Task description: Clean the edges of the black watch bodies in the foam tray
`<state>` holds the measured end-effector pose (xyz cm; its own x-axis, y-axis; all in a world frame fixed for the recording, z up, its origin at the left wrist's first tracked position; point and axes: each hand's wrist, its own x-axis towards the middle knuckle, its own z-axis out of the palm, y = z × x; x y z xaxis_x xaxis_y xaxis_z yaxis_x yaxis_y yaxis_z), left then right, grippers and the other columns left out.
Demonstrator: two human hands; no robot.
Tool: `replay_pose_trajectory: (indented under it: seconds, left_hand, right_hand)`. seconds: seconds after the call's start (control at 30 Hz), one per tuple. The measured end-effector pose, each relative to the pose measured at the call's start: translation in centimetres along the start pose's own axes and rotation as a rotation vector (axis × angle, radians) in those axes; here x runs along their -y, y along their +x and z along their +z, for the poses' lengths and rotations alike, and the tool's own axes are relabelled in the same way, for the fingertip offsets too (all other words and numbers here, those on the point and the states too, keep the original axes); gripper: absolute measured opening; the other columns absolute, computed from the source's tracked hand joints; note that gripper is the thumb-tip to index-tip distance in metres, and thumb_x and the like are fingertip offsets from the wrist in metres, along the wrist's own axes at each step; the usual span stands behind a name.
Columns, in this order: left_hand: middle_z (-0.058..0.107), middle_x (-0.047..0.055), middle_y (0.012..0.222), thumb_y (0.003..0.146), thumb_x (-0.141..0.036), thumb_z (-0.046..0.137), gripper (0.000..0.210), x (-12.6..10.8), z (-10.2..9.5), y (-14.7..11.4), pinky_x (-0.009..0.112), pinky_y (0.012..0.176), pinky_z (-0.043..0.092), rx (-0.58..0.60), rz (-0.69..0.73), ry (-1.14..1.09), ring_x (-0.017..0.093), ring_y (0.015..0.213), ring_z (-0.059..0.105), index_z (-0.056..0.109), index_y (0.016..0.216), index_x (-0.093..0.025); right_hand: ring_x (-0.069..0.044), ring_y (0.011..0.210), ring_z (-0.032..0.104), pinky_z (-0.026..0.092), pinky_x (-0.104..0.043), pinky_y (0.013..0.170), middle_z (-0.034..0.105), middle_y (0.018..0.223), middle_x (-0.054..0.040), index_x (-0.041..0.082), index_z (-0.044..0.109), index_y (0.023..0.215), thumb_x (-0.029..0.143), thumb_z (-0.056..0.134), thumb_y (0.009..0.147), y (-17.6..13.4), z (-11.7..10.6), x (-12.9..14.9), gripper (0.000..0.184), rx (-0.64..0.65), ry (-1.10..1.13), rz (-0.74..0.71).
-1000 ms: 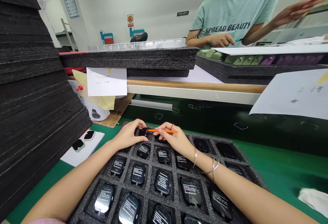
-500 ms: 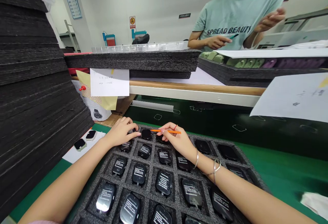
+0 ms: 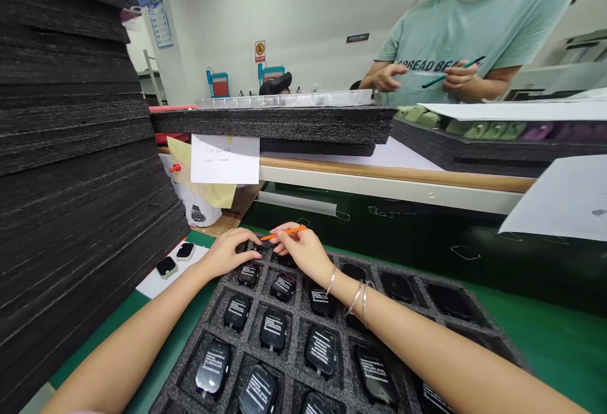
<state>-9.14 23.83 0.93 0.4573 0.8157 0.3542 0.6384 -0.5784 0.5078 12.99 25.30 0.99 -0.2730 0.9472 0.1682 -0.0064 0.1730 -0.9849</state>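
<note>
One dark watch (image 3: 255, 246) sits at eleven o'clock in the foam tray (image 3: 296, 327), beside the left hand (image 3: 228, 253), its thumb and forefinger parted, grip unclear; the right hand (image 3: 303, 252) pinches an orange stick (image 3: 296, 230). Best steady the watch lightly and angle the stick's tip shallowly.

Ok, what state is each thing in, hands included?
Left hand: curled over the foam tray's far row
Right hand: closed on the orange pointed stick
Orange pointed stick: held, tip towards the left hand
Foam tray: compartments holding watch bodies
Watch bodies: face up, several showing white text
Two pale watches: on white paper, screens dark
Foam sheets: stacked
Teal stick: in a co-worker's hand
</note>
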Motion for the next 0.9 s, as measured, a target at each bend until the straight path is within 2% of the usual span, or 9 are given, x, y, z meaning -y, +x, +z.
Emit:
replay_pose_trajectory:
  seconds: [0.1, 0.2, 0.37, 0.57, 0.9]
  left_hand:
    - [0.069, 0.005, 0.115, 0.084, -0.042, 0.075, 0.039, 0.1, 0.2, -0.3, 0.040, 0.097, 0.050, -0.057, -0.059, -0.037, 0.026, 0.107, 0.065, 0.060, 0.115, -0.023]
    - [0.068, 0.006, 0.117, 0.080, -0.040, 0.079, 0.051, 0.1, 0.4, -0.4, 0.041, 0.097, 0.051, -0.086, -0.104, -0.072, 0.026, 0.110, 0.065, 0.053, 0.120, -0.023]
    - [0.068, 0.006, 0.114, 0.077, -0.035, 0.082, 0.050, 0.1, 0.6, -0.4, 0.040, 0.098, 0.051, -0.088, -0.124, -0.103, 0.026, 0.110, 0.065, 0.053, 0.116, -0.022]
    - [0.068, 0.005, 0.116, 0.078, -0.036, 0.082, 0.050, 0.1, 0.7, -0.4, 0.039, 0.097, 0.050, -0.084, -0.138, -0.117, 0.026, 0.110, 0.065, 0.054, 0.117, -0.022]
    - [0.067, 0.005, 0.115, 0.079, -0.034, 0.082, 0.047, 0.2, 0.8, -0.4, 0.039, 0.098, 0.049, -0.090, -0.127, -0.113, 0.025, 0.109, 0.064, 0.055, 0.116, -0.022]
  right_hand:
    - [-0.015, 0.066, 0.070, 0.061, -0.031, 0.068, 0.071, 0.077, -0.0032, 0.014, 0.061, 0.092, 0.035, 0.062, 0.098, 0.8, 1.2, -0.9, 0.022, -0.029, 0.045, 0.003]
    - [-0.016, 0.066, 0.070, 0.061, -0.033, 0.070, 0.070, 0.074, -0.0023, 0.015, 0.057, 0.088, 0.038, 0.062, 0.098, 1.0, 1.5, -1.8, 0.026, -0.035, 0.071, 0.008]
    - [-0.017, 0.070, 0.071, 0.060, -0.036, 0.075, 0.072, 0.077, -0.0040, 0.014, 0.058, 0.090, 0.045, 0.065, 0.095, 0.7, 1.2, -2.5, 0.032, -0.011, 0.073, -0.024]
    - [-0.017, 0.070, 0.070, 0.060, -0.035, 0.075, 0.071, 0.078, -0.0038, 0.015, 0.058, 0.091, 0.050, 0.066, 0.093, 0.7, 1.0, -2.7, 0.037, 0.005, 0.052, -0.049]
    - [-0.017, 0.070, 0.070, 0.059, -0.034, 0.074, 0.071, 0.078, -0.0029, 0.015, 0.058, 0.089, 0.044, 0.064, 0.095, 0.7, 1.1, -2.8, 0.030, 0.003, 0.034, -0.070]
